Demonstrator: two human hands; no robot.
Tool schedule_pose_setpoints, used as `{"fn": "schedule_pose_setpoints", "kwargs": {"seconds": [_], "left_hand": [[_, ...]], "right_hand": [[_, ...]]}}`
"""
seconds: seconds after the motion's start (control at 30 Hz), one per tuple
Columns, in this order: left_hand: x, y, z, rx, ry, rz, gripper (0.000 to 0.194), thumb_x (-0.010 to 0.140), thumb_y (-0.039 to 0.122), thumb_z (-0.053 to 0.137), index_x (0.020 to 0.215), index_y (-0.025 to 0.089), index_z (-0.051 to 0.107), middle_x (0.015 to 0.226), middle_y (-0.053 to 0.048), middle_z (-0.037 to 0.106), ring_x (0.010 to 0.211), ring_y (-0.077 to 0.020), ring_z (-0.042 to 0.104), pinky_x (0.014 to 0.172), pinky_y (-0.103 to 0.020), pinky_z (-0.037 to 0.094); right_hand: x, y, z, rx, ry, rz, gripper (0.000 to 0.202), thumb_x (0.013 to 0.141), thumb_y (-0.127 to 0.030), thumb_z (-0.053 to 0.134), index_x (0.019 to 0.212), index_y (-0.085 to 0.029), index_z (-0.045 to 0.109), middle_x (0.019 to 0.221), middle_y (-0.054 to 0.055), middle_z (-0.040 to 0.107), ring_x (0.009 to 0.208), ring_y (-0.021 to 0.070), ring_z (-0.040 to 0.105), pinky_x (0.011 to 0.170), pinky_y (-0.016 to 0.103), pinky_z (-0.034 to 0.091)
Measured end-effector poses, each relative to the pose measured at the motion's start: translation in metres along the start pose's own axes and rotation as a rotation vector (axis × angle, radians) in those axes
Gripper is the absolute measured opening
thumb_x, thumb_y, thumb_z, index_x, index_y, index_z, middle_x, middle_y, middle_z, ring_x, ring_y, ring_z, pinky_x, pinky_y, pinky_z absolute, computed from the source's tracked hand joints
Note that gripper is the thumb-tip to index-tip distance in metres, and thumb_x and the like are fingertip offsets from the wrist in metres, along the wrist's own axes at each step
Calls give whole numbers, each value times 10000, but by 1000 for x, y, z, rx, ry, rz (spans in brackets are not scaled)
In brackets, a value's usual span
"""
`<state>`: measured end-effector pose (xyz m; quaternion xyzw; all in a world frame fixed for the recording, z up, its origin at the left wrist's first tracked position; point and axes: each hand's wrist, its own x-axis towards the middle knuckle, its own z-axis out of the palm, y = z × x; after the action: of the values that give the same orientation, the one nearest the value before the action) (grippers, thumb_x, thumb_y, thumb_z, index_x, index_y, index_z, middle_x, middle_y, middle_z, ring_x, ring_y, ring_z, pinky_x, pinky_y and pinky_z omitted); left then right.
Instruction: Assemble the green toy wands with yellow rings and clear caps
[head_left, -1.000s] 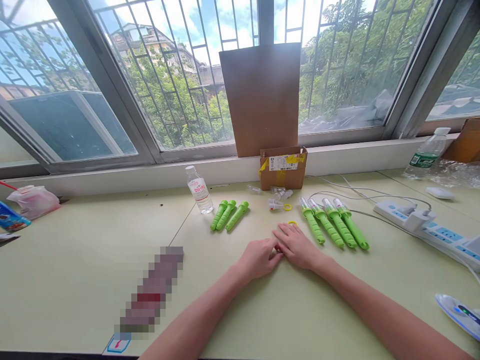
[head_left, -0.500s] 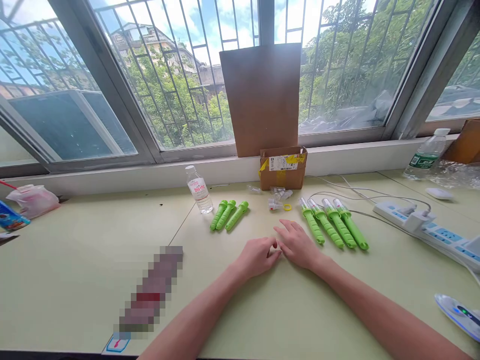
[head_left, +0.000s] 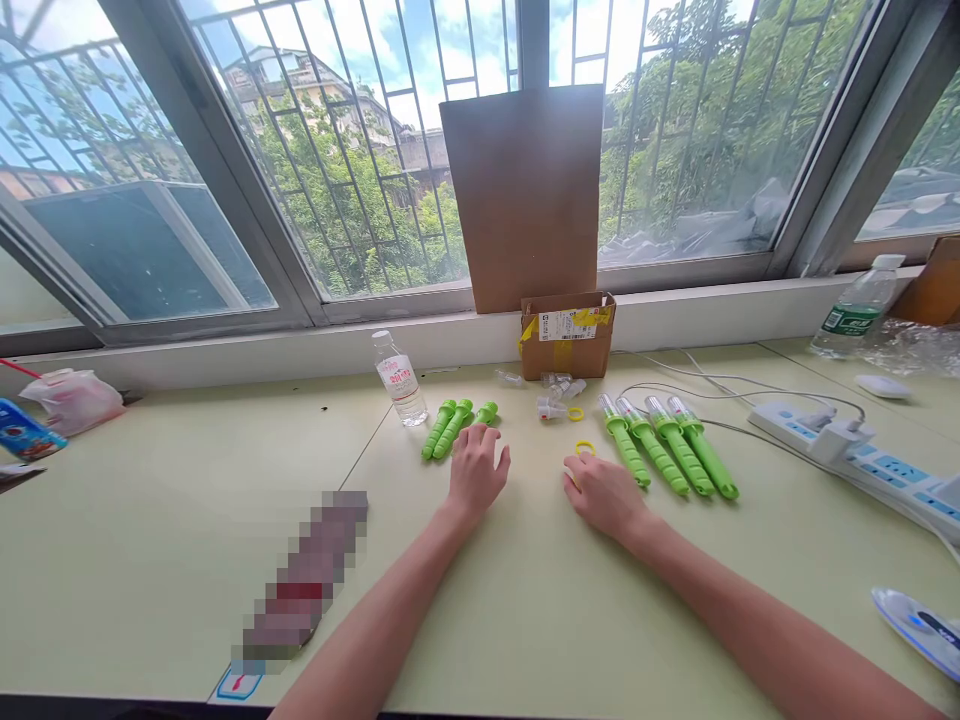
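Observation:
My left hand [head_left: 478,470] reaches over a green ridged tube [head_left: 488,411], its thumb apart from the fingers. Most of that tube is hidden beneath the hand, so a firm hold does not show. Two more green tubes [head_left: 445,430] lie just left of it. My right hand [head_left: 606,492] rests low on the table with its fingers curled around a yellow ring piece [head_left: 585,447]; only part of the ring shows past the fingertips. To its right lie several green tubes with clear tops [head_left: 667,450]. Behind the hands is a clear plastic piece with a yellow ring [head_left: 555,410].
A small cardboard box [head_left: 568,350] stands at the back, near more clear pieces [head_left: 556,382]. A water bottle [head_left: 401,382] is at back left. Cables [head_left: 724,390] run to a power strip [head_left: 885,465] on the right. A pixelated dark item [head_left: 307,580] lies front left.
My hands have moved apart. The left went left and forward onto the green tube; the right shifted slightly right, and a yellow ring now shows at its fingers.

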<state>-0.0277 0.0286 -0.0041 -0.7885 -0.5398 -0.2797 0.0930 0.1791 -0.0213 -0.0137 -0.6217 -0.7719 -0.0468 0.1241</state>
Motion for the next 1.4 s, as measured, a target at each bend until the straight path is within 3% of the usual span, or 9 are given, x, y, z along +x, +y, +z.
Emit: {"fn": "schedule_pose_setpoints", "kwargs": {"seconds": [0.23,0.43,0.7,0.8,0.93,1.1,1.27,1.4], "left_hand": [[-4,-5,11,104,-63,-25,325,842,333,482,1124,177,525,1226,-149,443,1195,-289,392,985,-428,321],[-5,-8,16,131,-130,-82,416,829,352,486,1195,155,483,1257,-170,429,1238,-308,348,987,-443,300],[1,-3,8,116,-76,-118,257,861,347,440,997,189,591,1015,-98,515,972,-248,485,837,-373,394],[1,-3,7,135,-81,-125,270,852,341,453,1028,190,592,1081,-109,506,1014,-257,470,842,-375,387],[-2,-6,10,172,-175,-163,286,851,311,444,1051,171,595,1194,-149,484,1070,-288,459,833,-388,374],[-2,-5,10,128,-261,-121,295,890,195,335,979,192,616,1007,-113,562,940,-240,513,779,-354,373],[-3,3,7,97,-241,-95,310,850,89,351,1012,205,589,970,-96,543,896,-215,515,735,-313,383],[-5,10,6,-14,-224,-7,294,881,109,331,1033,216,559,992,-80,545,896,-202,515,751,-310,400]], "right_hand": [[-1,0,1,1,34,-16,214,913,-266,382,946,-198,583,899,79,596,865,204,562,635,269,365],[1,1,1,2,43,3,196,903,-242,410,995,-195,576,962,93,580,893,210,553,649,273,389],[2,2,4,-29,43,55,184,901,-222,408,991,-198,567,981,92,569,860,204,563,574,263,367],[1,2,4,-36,37,57,179,904,-218,401,984,-199,560,988,91,563,851,198,565,556,258,358],[1,3,5,-62,15,46,192,896,-171,379,955,-198,559,957,81,563,802,190,576,524,258,336],[3,4,6,-52,-15,40,231,894,-147,351,979,-196,560,949,78,574,767,180,587,530,257,331],[4,6,6,-33,-55,42,239,907,-184,343,996,-195,564,905,68,601,732,177,603,543,261,330],[3,6,6,-15,-39,28,273,889,-174,347,1042,-203,571,896,66,617,745,188,606,555,270,333]]}}
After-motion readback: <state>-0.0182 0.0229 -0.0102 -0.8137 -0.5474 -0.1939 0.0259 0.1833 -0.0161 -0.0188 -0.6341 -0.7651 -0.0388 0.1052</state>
